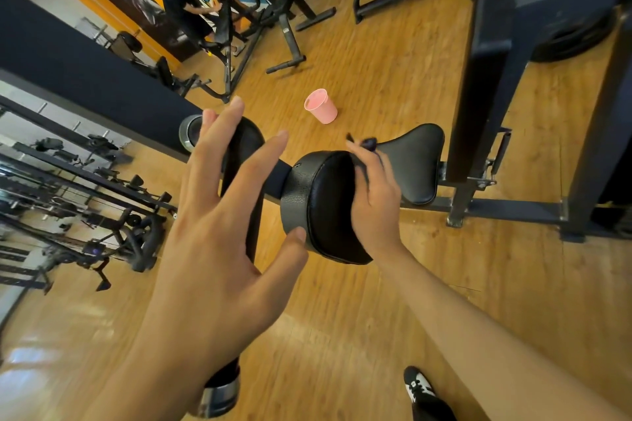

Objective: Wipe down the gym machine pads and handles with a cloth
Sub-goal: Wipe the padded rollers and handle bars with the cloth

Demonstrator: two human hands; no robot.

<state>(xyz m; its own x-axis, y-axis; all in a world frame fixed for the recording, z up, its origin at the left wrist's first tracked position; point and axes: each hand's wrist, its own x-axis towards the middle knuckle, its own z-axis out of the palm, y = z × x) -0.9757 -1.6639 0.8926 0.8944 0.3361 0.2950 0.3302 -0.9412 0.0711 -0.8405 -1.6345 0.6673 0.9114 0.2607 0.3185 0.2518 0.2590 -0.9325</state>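
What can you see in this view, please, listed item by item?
round pad: one, black, centre
seat pad: one, black, right of round pad
bar: one, black with chrome ends, left of round pad
cloth: one, dark, against round pad's top edge
cup: one, pink, on wooden floor
shoe: one, black and white, bottom right
left hand: one, fingers spread, thumb touching round pad
right hand: one, holding cloth

I get bright, even light with only faint shadows. A pale glare sits on the wood floor [342,335] near left. The far floor and machines [260,27] smear with motion blur; my left hand [212,249] looks soft; edges bend strongly.
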